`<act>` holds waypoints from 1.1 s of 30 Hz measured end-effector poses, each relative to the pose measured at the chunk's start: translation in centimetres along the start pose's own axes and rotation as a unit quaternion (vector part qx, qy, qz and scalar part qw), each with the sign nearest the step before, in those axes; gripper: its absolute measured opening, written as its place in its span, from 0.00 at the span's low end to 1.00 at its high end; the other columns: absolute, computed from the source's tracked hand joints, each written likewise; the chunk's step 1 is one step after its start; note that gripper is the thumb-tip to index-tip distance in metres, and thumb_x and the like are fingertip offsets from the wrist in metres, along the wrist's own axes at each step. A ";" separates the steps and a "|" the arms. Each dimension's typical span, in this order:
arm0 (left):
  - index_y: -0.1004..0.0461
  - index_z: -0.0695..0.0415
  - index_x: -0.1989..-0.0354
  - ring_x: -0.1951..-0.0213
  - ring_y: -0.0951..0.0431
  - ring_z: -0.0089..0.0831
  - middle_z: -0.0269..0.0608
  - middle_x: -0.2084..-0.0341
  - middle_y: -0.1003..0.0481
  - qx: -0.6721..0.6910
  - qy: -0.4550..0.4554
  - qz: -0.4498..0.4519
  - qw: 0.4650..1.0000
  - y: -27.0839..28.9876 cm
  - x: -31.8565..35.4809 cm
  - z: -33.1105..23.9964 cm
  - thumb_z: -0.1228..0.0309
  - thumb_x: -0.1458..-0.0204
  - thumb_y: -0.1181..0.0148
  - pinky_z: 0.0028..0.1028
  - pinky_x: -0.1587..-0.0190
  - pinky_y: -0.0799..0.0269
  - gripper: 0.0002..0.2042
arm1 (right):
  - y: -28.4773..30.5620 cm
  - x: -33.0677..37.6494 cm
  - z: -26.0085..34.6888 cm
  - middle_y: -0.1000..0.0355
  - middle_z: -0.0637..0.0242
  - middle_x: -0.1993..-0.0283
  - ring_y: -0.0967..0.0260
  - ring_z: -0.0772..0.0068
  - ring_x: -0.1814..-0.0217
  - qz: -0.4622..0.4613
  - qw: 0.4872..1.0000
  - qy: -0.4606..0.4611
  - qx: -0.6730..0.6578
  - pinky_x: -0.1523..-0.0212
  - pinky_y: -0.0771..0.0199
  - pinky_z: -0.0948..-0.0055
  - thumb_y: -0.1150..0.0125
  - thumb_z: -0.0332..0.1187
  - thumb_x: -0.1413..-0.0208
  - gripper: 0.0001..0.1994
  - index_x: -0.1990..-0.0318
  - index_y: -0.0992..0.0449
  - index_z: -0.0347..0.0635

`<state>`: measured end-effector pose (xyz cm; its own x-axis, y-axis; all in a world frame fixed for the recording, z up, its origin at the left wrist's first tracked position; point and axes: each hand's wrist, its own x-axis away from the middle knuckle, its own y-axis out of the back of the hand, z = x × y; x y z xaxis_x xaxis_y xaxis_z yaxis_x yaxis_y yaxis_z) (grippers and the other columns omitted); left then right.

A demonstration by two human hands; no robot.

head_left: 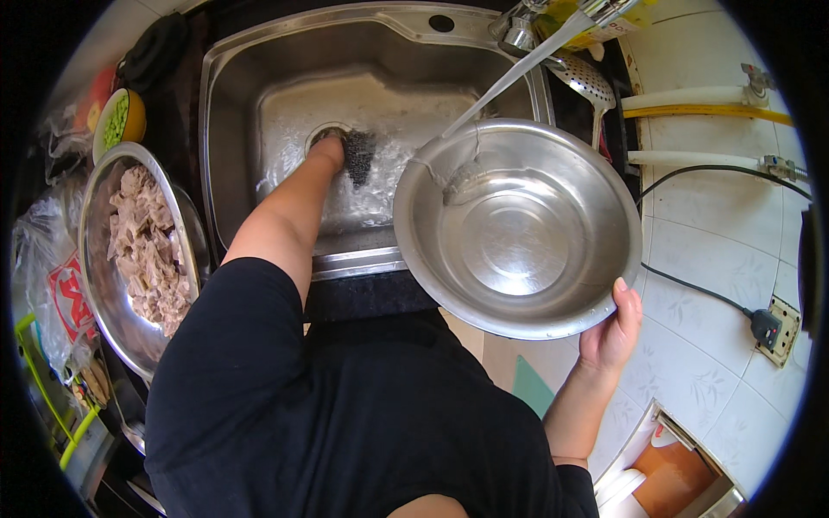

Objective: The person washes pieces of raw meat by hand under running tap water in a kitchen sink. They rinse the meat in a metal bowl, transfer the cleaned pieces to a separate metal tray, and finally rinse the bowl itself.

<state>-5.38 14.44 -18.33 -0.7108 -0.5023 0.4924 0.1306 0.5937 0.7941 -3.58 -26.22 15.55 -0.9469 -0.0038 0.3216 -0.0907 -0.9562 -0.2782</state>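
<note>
My right hand (611, 332) grips the near right rim of a wide stainless steel basin (515, 242), thumb on top of the rim. The basin is held over the sink's right front corner. A stream of water (516, 71) from the tap runs down to its far left rim. Deep in the steel sink (281, 95), my left hand (328, 148) is down at the drain, its fingers hidden. Beside that hand lies a dark mesh-like patch (358, 157) that I cannot make out clearly. Shallow water glistens on the sink floor around it.
On the left counter, a steel bowl (188, 285) holds pieces of pale meat (151, 246). Behind it stands a yellow bowl (135, 121) of chopped greens. A slotted skimmer (587, 82) rests right of the sink. Pipes and a plugged-in cable (764, 328) line the tiled wall.
</note>
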 end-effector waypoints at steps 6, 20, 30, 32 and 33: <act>0.28 0.55 0.64 0.62 0.28 0.41 0.46 0.64 0.27 0.121 0.024 -0.024 0.992 -1.2 -1.9 3.1 0.71 0.57 0.50 0.31 0.62 0.32 0.11 | -0.4 -0.3 -0.3 0.30 0.60 0.66 0.32 0.73 0.63 0.018 1.000 -0.009 -0.002 0.59 0.34 0.76 0.50 0.24 0.51 0.02 0.70 0.32 0.35; 0.32 0.50 0.65 0.76 0.32 0.15 0.26 0.72 0.27 0.696 0.077 0.066 0.711 4.1 5.2 -4.0 0.65 0.50 0.50 0.14 0.82 0.42 0.06 | 1.2 -1.2 -0.7 0.29 0.63 0.68 0.32 0.75 0.65 0.049 0.998 -0.025 -0.024 0.60 0.32 0.78 0.48 0.24 0.52 0.02 0.70 0.32 0.37; 0.32 0.55 0.64 0.74 0.30 0.24 0.36 0.72 0.28 0.540 -0.064 0.132 0.829 6.9 9.4 -17.1 0.67 0.50 0.49 0.23 0.72 0.35 0.08 | 2.9 -0.5 1.2 0.30 0.62 0.66 0.32 0.74 0.64 0.100 0.995 0.024 0.007 0.61 0.33 0.77 0.50 0.25 0.50 0.04 0.68 0.31 0.33; 0.31 0.57 0.64 0.72 0.31 0.24 0.35 0.72 0.28 0.559 0.027 0.124 0.819 7.6 10.4 -17.7 0.65 0.47 0.54 0.22 0.69 0.36 0.09 | 3.2 -0.6 1.7 0.30 0.62 0.67 0.32 0.75 0.67 0.082 0.996 0.034 0.026 0.64 0.32 0.77 0.49 0.25 0.50 0.05 0.67 0.32 0.34; 0.31 0.58 0.64 0.71 0.31 0.23 0.35 0.72 0.27 0.522 -0.006 0.104 0.847 7.3 9.9 -17.3 0.65 0.47 0.54 0.22 0.67 0.36 0.10 | 2.8 -0.4 1.9 0.31 0.64 0.71 0.35 0.78 0.71 0.072 0.996 0.044 0.035 0.69 0.35 0.80 0.49 0.26 0.50 0.02 0.71 0.33 0.36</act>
<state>0.51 2.96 -1.47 -0.7552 -0.3156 0.5745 -0.4234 0.9039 -0.0600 -2.83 -29.47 16.39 -0.9722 -0.1204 0.2006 0.0676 -0.9655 -0.2515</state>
